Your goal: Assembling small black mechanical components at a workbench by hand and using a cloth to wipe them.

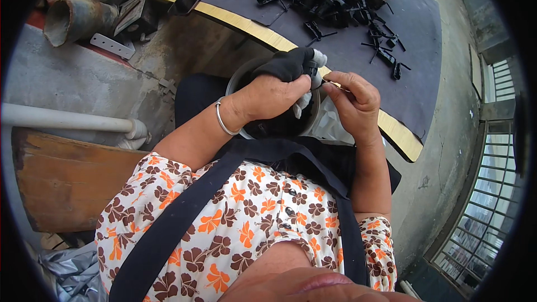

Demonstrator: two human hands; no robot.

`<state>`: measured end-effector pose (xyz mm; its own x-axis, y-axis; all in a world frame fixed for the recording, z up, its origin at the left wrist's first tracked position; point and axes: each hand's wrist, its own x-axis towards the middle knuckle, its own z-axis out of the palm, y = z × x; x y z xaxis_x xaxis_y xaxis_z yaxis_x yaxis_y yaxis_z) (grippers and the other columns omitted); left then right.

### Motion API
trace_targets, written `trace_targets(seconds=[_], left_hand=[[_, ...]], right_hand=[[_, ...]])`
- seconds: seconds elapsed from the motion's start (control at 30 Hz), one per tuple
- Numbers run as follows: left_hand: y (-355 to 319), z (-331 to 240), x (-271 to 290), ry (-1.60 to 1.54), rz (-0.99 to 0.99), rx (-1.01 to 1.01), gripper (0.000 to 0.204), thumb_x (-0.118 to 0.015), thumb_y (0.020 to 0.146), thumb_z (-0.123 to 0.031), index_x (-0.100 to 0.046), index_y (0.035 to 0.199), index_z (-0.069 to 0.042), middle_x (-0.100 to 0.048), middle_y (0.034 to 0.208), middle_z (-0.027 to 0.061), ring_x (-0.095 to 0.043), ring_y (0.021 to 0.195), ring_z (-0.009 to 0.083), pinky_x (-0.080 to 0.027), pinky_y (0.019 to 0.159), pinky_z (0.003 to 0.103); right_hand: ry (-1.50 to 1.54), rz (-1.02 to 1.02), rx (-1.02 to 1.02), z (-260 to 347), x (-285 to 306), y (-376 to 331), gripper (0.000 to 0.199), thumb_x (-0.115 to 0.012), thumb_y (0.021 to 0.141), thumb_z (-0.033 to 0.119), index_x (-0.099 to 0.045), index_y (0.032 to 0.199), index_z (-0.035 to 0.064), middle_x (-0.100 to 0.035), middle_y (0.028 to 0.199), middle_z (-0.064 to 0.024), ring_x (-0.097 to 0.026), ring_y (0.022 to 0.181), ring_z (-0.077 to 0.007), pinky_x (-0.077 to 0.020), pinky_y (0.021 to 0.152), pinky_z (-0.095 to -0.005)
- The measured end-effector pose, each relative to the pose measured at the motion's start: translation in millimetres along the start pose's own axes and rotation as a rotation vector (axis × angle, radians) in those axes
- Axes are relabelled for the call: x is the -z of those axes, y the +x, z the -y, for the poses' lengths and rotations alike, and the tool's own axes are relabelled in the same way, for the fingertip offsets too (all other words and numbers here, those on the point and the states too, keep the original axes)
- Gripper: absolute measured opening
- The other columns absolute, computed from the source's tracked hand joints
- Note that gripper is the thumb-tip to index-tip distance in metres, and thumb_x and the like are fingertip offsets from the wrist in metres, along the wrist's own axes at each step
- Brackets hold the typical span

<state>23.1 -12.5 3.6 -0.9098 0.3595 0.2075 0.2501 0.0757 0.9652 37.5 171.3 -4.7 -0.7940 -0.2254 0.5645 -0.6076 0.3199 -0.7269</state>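
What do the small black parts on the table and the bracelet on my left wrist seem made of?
Black parts: probably plastic, dull-finished, with moulded-looking shapes, though painted metal is possible. Bracelet: likely metal, silvery and smooth, judging by its bright highlights.

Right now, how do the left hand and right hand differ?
The left hand has a black covering over its fingers; the right hand shows bare fingers. A silver bangle circles the left wrist; the right wrist has none. Both have bent fingers and meet at a small dark part, too unclear to identify.
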Motion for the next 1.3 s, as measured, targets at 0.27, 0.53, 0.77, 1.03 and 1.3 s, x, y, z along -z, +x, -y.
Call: trace_targets(seconds=[0.27, 0.53, 0.77, 1.03, 1.3], left_hand=[[0, -16, 1, -0.017, 0.131, 0.127, 0.021, -0.049, 0.084, -0.009, -0.053, 0.102, 0.000, -0.060, 0.087, 0.0121, -0.056, 0.077, 0.0193, -0.046, 0.071, 0.031], [-4, -2, 4, 0.557, 0.102, -0.344, 0.015, -0.053, 0.082, -0.004, -0.054, 0.096, 0.002, -0.058, 0.098, 0.0177, -0.055, 0.087, 0.0319, -0.044, 0.078, 0.038], [-12, 2, 32, 0.876, 0.076, -0.374, 0.020, -0.060, 0.081, -0.009, -0.058, 0.097, 0.002, -0.058, 0.105, 0.0170, -0.054, 0.099, 0.0317, -0.042, 0.087, 0.039], [16, 11, 31, 1.006, -0.174, -0.593, 0.017, -0.061, 0.081, -0.015, -0.062, 0.085, 0.002, -0.061, 0.100, 0.0162, -0.060, 0.090, 0.0298, -0.047, 0.079, 0.036], [34, 8, 13, 0.938, -0.089, -0.487, 0.019, -0.060, 0.081, -0.013, -0.058, 0.092, 0.003, -0.062, 0.092, 0.0202, -0.061, 0.078, 0.0318, -0.048, 0.071, 0.036]], right_hand=[[0.200, 0.139, -0.379, 6, 0, 3, 0.016, -0.057, 0.090, 0.014, -0.056, 0.081, 0.0011, -0.049, 0.072, 0.0033, -0.039, 0.065, -0.0054, -0.0352, 0.057, -0.0202], [0.136, 0.244, -0.429, 1, -19, 3, 0.032, -0.049, 0.095, 0.026, -0.055, 0.079, -0.0019, -0.045, 0.061, 0.0016, -0.039, 0.062, -0.0075, -0.0379, 0.057, -0.0244], [-0.170, 0.206, -0.377, 0, -14, 32, 0.025, -0.060, 0.086, 0.023, -0.057, 0.085, -0.0014, -0.051, 0.060, -0.0109, -0.044, 0.054, -0.0144, -0.0402, 0.054, -0.0299], [-0.788, 0.150, -0.202, -48, -5, 50, 0.014, -0.056, 0.085, 0.017, -0.058, 0.097, 0.0093, -0.062, 0.075, -0.0136, -0.060, 0.069, -0.0344, -0.0472, 0.061, -0.0407], [-0.591, 0.163, 0.217, -8, -9, 24, 0.019, -0.063, 0.071, 0.000, -0.059, 0.088, 0.0063, -0.056, 0.068, -0.0090, -0.056, 0.057, -0.0255, -0.0468, 0.054, -0.0329]])
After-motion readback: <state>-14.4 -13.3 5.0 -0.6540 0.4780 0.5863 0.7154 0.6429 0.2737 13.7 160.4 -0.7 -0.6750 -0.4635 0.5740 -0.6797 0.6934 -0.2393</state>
